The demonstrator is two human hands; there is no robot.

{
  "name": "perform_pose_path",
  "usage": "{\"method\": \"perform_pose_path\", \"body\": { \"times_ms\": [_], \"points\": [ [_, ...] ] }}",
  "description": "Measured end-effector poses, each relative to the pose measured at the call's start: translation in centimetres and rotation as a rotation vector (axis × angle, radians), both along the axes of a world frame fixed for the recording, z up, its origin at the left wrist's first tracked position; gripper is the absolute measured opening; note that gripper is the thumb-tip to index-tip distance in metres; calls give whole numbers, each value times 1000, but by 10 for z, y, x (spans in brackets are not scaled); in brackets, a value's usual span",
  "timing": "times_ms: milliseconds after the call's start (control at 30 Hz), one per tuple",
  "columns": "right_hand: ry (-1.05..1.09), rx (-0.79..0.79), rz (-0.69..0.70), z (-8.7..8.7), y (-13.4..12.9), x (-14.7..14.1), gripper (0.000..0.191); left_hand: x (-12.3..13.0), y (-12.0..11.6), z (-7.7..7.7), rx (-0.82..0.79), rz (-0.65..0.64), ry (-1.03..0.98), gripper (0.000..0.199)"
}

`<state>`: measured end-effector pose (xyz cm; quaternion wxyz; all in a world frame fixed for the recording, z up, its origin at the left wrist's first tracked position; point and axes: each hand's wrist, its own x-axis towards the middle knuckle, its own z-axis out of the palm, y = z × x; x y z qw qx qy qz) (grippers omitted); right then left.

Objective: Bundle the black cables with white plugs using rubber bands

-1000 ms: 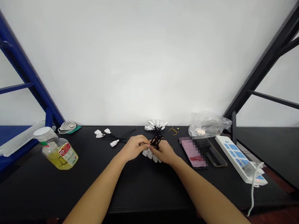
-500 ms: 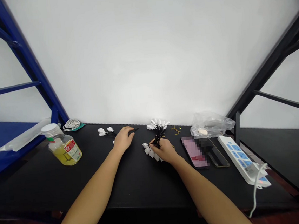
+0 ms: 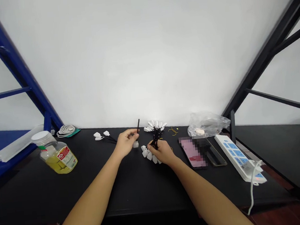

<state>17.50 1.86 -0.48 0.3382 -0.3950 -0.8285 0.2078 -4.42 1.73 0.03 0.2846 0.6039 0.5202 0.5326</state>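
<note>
My left hand pinches one black stick with a blurred white tip at its lower end, held nearly upright. To the right, my right hand is closed around a bundle of black sticks. White pieces fan out at the bundle's far end, and more white pieces show at its near end, beside my fingers. A few loose sticks with white tips lie beyond my left hand, partly hidden by it.
On the black table are a jar of yellow liquid and a coiled white cable at left. Yellow bands, a plastic bag, two phones and a power strip are at right.
My left hand has moved slightly right and lifted a stick from lying low to nearly upright. My right hand still holds the bundle. The view has shifted a little.
</note>
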Motion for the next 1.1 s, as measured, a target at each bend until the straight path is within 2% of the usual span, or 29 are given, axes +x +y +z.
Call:
{"method": "perform_pose_path", "body": {
  "times_ms": [100,167,233,333,400,467,533,600,633,733,800,867,933,1100],
  "points": [
    [35,3,54,2,-1,1,15,22,-8,-1,-122,-313,-153,37],
    [55,-3,142,4,-1,2,16,32,-11,-6,-182,-409,-192,36],
    [68,-18,212,6,-2,2,19,39,-11,-13,-197,-404,-224,36],
    [72,-36,231,7,-1,2,24,45,-9,-18,-190,-352,-264,39],
    [68,-40,227,6,0,1,24,44,-9,-16,-197,-338,-231,40],
    [73,-36,195,4,1,2,21,38,-10,-9,-172,-315,-91,37],
    [75,-26,139,1,2,2,16,21,-9,0,-77,-237,155,31],
    [67,-11,91,-1,3,2,13,-4,-6,5,33,-76,433,25],
    [61,-6,79,-2,4,2,12,-20,-4,5,31,24,541,22],
    [42,-3,77,-3,4,2,12,-67,5,-6,-143,326,812,32],
    [29,-6,77,-3,4,1,13,-91,11,-18,-270,465,916,42],
    [18,-10,73,-2,4,1,13,-105,15,-28,-386,516,940,46],
    [14,-12,72,-2,3,1,13,-109,18,-33,-436,537,946,41],
    [7,-4,83,-2,3,2,12,-98,17,-27,-387,548,942,23]
  ]
}}
